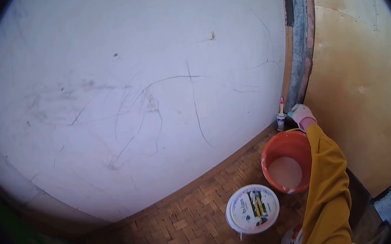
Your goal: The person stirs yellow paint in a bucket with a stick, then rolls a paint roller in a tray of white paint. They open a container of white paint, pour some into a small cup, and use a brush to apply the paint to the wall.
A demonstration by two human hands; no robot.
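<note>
Pink glove covers the right hand (302, 114), and a yellow sleeve (326, 189) runs down the arm. The hand is closed around a brush (280, 116). The brush stands almost straight up, with its red tip on top and its bristles pointing down. It is low on the white wall (131, 90), right in the corner where the wall meets a grey frame (299, 51).

Just below the hand sits an orange bucket (286, 158) on the floor (191, 221). It has pale, milky liquid in it. The yellow sleeve crosses over the right edge of the bucket. Next to the bucket, a little closer to the camera, is a white tub (252, 209) with its lid on and a label on top. The two stand just beside each other.

The floor is made of woven brown strips. The white wall has thin dark scratches and a few small spots on it. To the right of the grey frame is a tan board (360, 68).

The left hand does not show at all, so I cannot tell what it is doing.
</note>
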